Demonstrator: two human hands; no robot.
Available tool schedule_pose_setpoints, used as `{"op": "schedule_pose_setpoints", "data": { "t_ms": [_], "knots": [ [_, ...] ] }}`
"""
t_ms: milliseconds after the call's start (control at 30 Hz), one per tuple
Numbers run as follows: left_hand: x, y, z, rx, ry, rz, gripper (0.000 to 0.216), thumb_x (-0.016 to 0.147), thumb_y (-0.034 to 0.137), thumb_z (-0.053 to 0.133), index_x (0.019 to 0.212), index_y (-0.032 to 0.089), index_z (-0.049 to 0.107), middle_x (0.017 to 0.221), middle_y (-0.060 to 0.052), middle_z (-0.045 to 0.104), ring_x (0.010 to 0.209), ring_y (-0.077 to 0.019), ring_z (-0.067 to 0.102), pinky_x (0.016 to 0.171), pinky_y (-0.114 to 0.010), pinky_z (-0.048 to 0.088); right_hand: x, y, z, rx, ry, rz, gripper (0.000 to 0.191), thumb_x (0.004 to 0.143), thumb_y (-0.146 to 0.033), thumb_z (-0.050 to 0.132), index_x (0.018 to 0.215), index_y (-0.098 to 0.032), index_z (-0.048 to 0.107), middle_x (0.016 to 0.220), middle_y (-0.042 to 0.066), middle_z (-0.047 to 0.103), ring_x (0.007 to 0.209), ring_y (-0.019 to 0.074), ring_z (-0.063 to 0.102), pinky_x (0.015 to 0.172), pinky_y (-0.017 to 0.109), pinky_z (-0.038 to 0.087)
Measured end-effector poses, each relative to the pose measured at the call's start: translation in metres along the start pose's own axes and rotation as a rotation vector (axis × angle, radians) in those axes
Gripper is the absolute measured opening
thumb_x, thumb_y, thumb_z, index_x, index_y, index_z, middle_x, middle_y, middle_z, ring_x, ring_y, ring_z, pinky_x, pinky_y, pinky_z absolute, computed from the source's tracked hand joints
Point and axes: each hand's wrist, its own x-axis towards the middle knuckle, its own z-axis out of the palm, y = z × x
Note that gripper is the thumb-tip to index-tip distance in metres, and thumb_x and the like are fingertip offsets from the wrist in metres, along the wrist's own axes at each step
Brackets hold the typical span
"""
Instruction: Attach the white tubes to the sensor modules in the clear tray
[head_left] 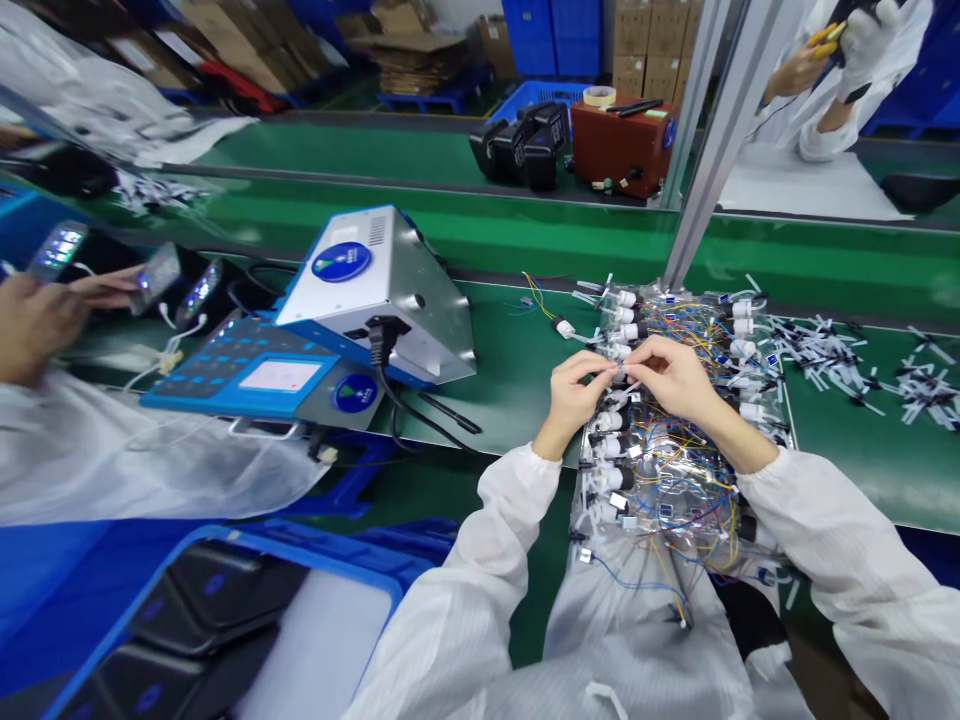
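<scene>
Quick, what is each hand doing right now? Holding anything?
Left hand: closed, fingertips pinching a small wired part.
Right hand: closed, pinching the other end of the same wired part.

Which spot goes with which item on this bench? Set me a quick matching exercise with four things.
Things:
1. roll of tape
2. small white part
3. loose white pieces
4. blue-and-silver machine

Places:
A. scattered on the green mat, right of the tray of wired parts
B. pinched between the left hand and the right hand
C. left of the tray, with a black cable plugged in
D. on top of the brown box

Pairs: 1-D; 2-B; 3-A; 4-C.
</scene>
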Motion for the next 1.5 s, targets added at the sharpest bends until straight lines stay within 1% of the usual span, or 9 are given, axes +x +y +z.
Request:
{"op": "schedule_pose_setpoints", "data": {
  "t_ms": [467, 567, 667, 800, 933, 1033, 1233, 1400, 1500],
  "knots": [
    [0.003, -0.003, -0.001, -0.061, -0.032, -0.054, 0.012, 0.088, 0.035, 0.080, 0.088, 0.023, 0.082, 0.085, -0.006, 0.076, 0.078, -0.0191, 0.071, 0.076, -0.034, 0.056, 0.003, -0.002, 0.004, 0.170, -0.031, 0.099, 0.029, 0.083, -0.047, 0.081, 0.086, -0.020, 0.071, 0.079, 0.004, 0.072, 0.069, 0.0184, 0.069, 0.068, 0.035, 0.060],
    [0.006, -0.006, -0.002, -0.127, 0.066, -0.143, 0.022, 0.088, 0.042, 0.079, 0.086, 0.020, 0.078, 0.087, -0.006, 0.076, 0.081, -0.0193, 0.071, 0.078, -0.033, 0.056, 0.006, -0.006, -0.006, 0.211, 0.028, 0.092, 0.035, 0.088, -0.048, 0.077, 0.110, -0.023, 0.070, 0.097, 0.006, 0.076, 0.080, 0.0188, 0.072, 0.071, 0.034, 0.061],
    [0.007, -0.012, -0.003, -0.269, 0.174, -0.258, 0.032, 0.087, 0.049, 0.079, 0.087, 0.018, 0.072, 0.090, -0.006, 0.077, 0.086, -0.0193, 0.073, 0.083, -0.032, 0.056, 0.012, -0.012, -0.026, -0.004, 0.081, 0.083, 0.027, 0.096, -0.045, 0.065, 0.107, -0.021, 0.070, 0.097, 0.007, 0.076, 0.080, 0.0182, 0.072, 0.070, 0.031, 0.058],
    [0.006, -0.019, -0.003, -0.499, 0.204, -0.367, 0.037, 0.084, 0.052, 0.082, 0.088, 0.019, 0.065, 0.079, 0.000, 0.069, 0.076, -0.0159, 0.071, 0.077, -0.028, 0.055, 0.022, -0.016, -0.047, -0.573, -0.184, 0.062, 0.017, 0.095, -0.027, 0.061, 0.092, -0.019, 0.077, 0.084, 0.005, 0.077, 0.077, 0.0192, 0.071, 0.081, 0.033, 0.055],
    [0.004, -0.022, -0.002, -0.526, 0.181, -0.350, 0.036, 0.085, 0.050, 0.081, 0.086, 0.019, 0.063, 0.072, 0.002, 0.065, 0.067, -0.0129, 0.064, 0.073, -0.026, 0.053, 0.031, -0.015, -0.043, -0.837, -0.485, 0.012, 0.025, 0.091, -0.016, 0.059, 0.100, -0.021, 0.082, 0.098, 0.006, 0.080, 0.091, 0.0211, 0.074, 0.091, 0.032, 0.052],
    [0.002, -0.025, -0.002, -0.462, 0.167, -0.345, 0.035, 0.086, 0.051, 0.080, 0.088, 0.020, 0.066, 0.072, 0.001, 0.066, 0.064, -0.0123, 0.062, 0.069, -0.026, 0.051, 0.030, -0.015, -0.032, -1.026, -0.586, 0.071, 0.028, 0.090, -0.014, 0.058, 0.106, -0.019, 0.081, 0.111, 0.012, 0.078, 0.101, 0.0244, 0.073, 0.091, 0.032, 0.052],
    [-0.002, -0.026, -0.006, -0.344, 0.168, -0.306, 0.030, 0.086, 0.048, 0.080, 0.090, 0.020, 0.070, 0.077, 0.000, 0.070, 0.067, -0.0125, 0.067, 0.068, -0.024, 0.051, 0.015, -0.016, -0.021, -1.297, -0.560, 0.046, 0.031, 0.100, -0.015, 0.045, 0.104, -0.012, 0.076, 0.113, 0.020, 0.071, 0.095, 0.0290, 0.073, 0.082, 0.036, 0.053],
    [-0.002, -0.018, -0.006, -0.224, 0.148, -0.283, 0.032, 0.084, 0.050, 0.081, 0.088, 0.019, 0.074, 0.082, -0.003, 0.075, 0.069, -0.0142, 0.068, 0.069, -0.027, 0.054, 0.008, -0.028, -0.036, -1.193, -0.433, -0.010, 0.025, 0.099, -0.019, 0.047, 0.098, -0.015, 0.072, 0.111, 0.014, 0.070, 0.092, 0.0247, 0.070, 0.079, 0.034, 0.049],
    [0.002, -0.011, -0.003, -0.165, 0.063, -0.264, 0.026, 0.087, 0.044, 0.080, 0.091, 0.019, 0.077, 0.090, -0.006, 0.078, 0.079, -0.0170, 0.072, 0.075, -0.029, 0.055, 0.004, -0.037, -0.058, -1.118, -0.310, 0.000, 0.017, 0.095, -0.019, 0.053, 0.093, -0.016, 0.069, 0.104, 0.012, 0.069, 0.092, 0.0228, 0.066, 0.081, 0.032, 0.047]
  ]
}}
